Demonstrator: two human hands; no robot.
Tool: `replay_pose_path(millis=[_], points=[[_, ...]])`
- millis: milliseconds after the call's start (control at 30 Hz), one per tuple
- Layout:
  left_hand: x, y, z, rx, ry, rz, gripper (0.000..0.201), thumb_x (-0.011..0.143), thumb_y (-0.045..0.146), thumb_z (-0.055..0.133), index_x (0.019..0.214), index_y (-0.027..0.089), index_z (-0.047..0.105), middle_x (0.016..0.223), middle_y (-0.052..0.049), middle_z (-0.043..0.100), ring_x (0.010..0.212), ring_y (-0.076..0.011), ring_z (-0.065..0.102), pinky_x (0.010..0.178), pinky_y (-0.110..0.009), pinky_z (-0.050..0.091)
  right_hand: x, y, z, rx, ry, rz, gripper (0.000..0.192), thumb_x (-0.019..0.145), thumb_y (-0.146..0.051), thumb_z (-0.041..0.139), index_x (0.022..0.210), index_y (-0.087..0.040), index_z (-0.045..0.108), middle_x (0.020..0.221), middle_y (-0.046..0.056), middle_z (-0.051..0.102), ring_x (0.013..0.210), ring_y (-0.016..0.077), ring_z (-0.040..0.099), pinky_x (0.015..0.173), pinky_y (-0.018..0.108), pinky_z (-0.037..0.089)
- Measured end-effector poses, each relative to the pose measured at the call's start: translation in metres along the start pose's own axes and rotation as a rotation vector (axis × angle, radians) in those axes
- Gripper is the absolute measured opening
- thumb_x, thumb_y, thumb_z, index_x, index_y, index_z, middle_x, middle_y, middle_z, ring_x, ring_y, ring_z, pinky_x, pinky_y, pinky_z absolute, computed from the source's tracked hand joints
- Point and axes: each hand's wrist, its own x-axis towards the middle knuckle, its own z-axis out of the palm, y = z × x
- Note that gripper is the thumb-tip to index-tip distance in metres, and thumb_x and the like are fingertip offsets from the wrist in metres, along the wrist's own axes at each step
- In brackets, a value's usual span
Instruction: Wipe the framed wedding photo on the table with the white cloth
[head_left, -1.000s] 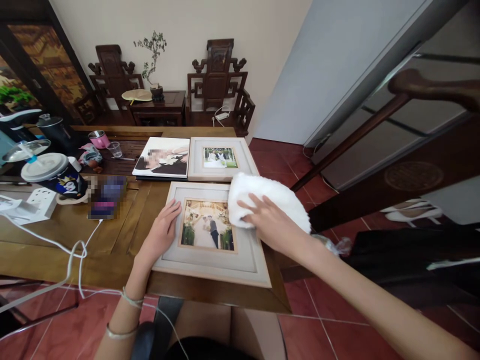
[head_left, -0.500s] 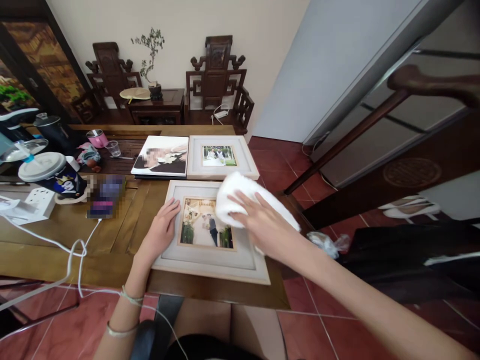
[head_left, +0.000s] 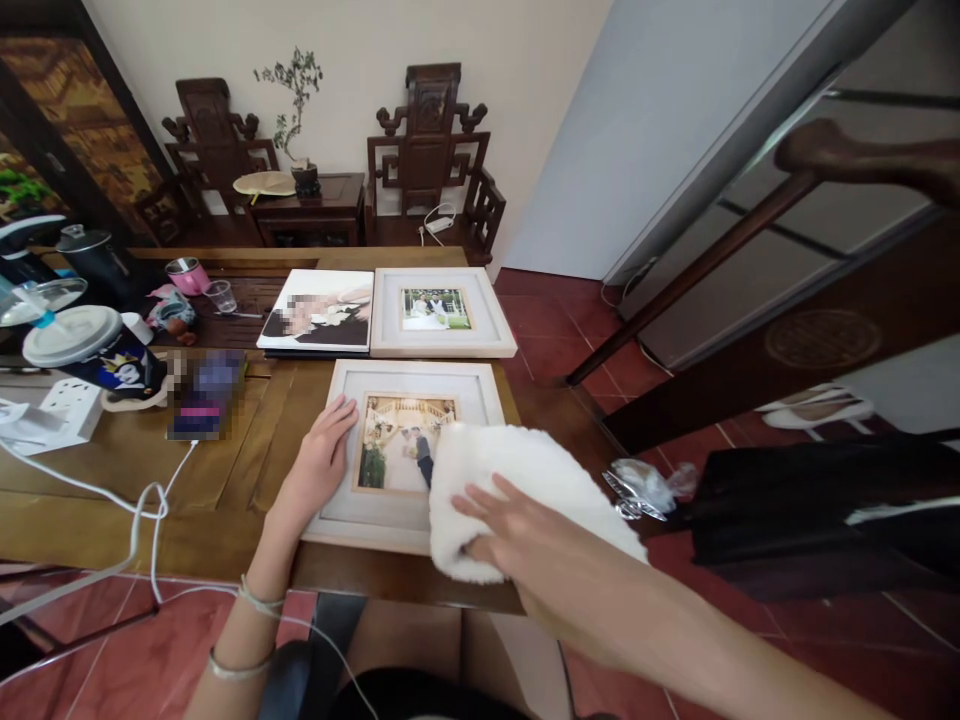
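A light-coloured picture frame (head_left: 390, 517) lies flat on the wooden table, with a photo of a couple in its middle. Over its left edge my left hand (head_left: 324, 450) is closed, fingers resting on the top of the border. My right hand (head_left: 501, 522) grips a white fluffy cloth (head_left: 529, 460), the fingers pressed down into it. The cloth covers the frame's lower right part and some of the photo, and spreads past the frame's right side.
Behind lie a second framed photo (head_left: 486, 315) and a white-edged photo album (head_left: 346, 285). To the left are a lidded cup (head_left: 124, 350), a phone (head_left: 206, 395), a power strip (head_left: 71, 405) and white cables (head_left: 146, 503). A wooden chair (head_left: 712, 375) stands close on the right.
My right hand has moved the cloth down toward me, from the frame's upper right to its lower right corner. My left hand has stayed at the left edge.
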Motion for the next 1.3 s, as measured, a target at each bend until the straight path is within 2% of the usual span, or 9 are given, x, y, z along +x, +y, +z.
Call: replay_pose_path(millis=[167,367,500,600,767,933,1067,1200,1300], points=[[0.000,0.000,-0.002,-0.001,-0.027,0.011,0.037,0.096,0.015,0.039,0.127,0.016,0.060,0.136,-0.014,0.058,0.138,-0.0255,0.042,0.113,-0.054,0.037,0.016,-0.005,0.006,0.047,0.019,0.034,0.042,0.075,0.000,0.047,0.106,-0.014,0.070,0.127,0.017,0.063,0.123,0.0289,0.053,0.109,0.048,0.034],[-0.001,-0.001,-0.002,0.006,-0.045,0.037,0.038,0.096,0.015,0.036,0.126,0.014,0.060,0.136,-0.015,0.058,0.138,-0.0256,0.041,0.113,-0.055,0.036,0.078,0.044,0.028,-0.146,0.179,0.311,0.053,0.077,-0.002,0.048,0.129,-0.008,0.060,0.149,0.022,0.040,0.140,0.0403,0.028,0.112,0.060,0.021],[0.000,-0.001,-0.002,0.002,-0.038,0.011,0.037,0.096,0.015,0.037,0.125,0.015,0.061,0.136,-0.015,0.058,0.138,-0.0261,0.041,0.113,-0.056,0.036,0.099,0.059,0.034,-0.252,0.215,0.345,0.044,0.086,-0.005,0.045,0.126,-0.009,0.062,0.154,0.019,0.031,0.142,0.0456,0.020,0.110,0.068,0.015],[-0.001,-0.001,-0.001,0.004,-0.026,0.003,0.038,0.096,0.015,0.037,0.126,0.016,0.060,0.135,-0.014,0.059,0.138,-0.0258,0.042,0.112,-0.056,0.037,0.091,0.045,0.031,-0.223,0.110,0.294,0.044,0.085,-0.003,0.045,0.125,-0.010,0.063,0.155,0.020,0.030,0.141,0.0452,0.022,0.110,0.068,0.018],[-0.001,0.000,0.000,0.019,-0.018,0.010,0.038,0.096,0.015,0.036,0.127,0.014,0.059,0.135,-0.015,0.059,0.138,-0.0254,0.041,0.113,-0.054,0.037,0.042,0.003,0.013,0.028,-0.136,0.123,0.055,0.075,0.000,0.052,0.127,-0.014,0.062,0.152,0.021,0.035,0.140,0.0448,0.026,0.107,0.067,0.027],[-0.002,-0.001,-0.001,0.025,-0.023,0.028,0.038,0.096,0.015,0.037,0.128,0.014,0.058,0.136,-0.015,0.058,0.139,-0.0245,0.041,0.112,-0.054,0.038,0.016,-0.017,-0.001,0.211,-0.199,-0.053,0.059,0.074,0.003,0.046,0.129,-0.013,0.059,0.153,0.018,0.035,0.141,0.0363,0.030,0.109,0.060,0.033],[-0.002,-0.002,-0.001,0.017,-0.036,0.031,0.038,0.096,0.015,0.037,0.128,0.015,0.058,0.136,-0.015,0.058,0.139,-0.0252,0.040,0.112,-0.056,0.036,0.046,-0.002,0.007,0.148,-0.075,0.093,0.063,0.073,0.005,0.044,0.131,-0.015,0.058,0.153,0.017,0.036,0.141,0.0391,0.027,0.106,0.063,0.034],[-0.001,-0.002,-0.002,-0.001,-0.041,0.022,0.038,0.096,0.016,0.036,0.126,0.017,0.060,0.137,-0.014,0.058,0.139,-0.0251,0.041,0.113,-0.055,0.035,0.091,0.030,0.023,-0.063,0.125,0.298,0.055,0.082,0.003,0.042,0.132,-0.012,0.057,0.156,0.016,0.027,0.143,0.0448,0.016,0.110,0.069,0.019],[0.000,-0.001,-0.001,0.000,-0.039,0.009,0.038,0.097,0.016,0.036,0.127,0.016,0.060,0.136,-0.014,0.058,0.138,-0.0251,0.041,0.113,-0.054,0.036,0.113,0.044,0.026,-0.136,0.231,0.361,0.045,0.089,-0.004,0.040,0.128,-0.013,0.062,0.158,0.012,0.024,0.143,0.0467,0.011,0.111,0.072,0.011]])
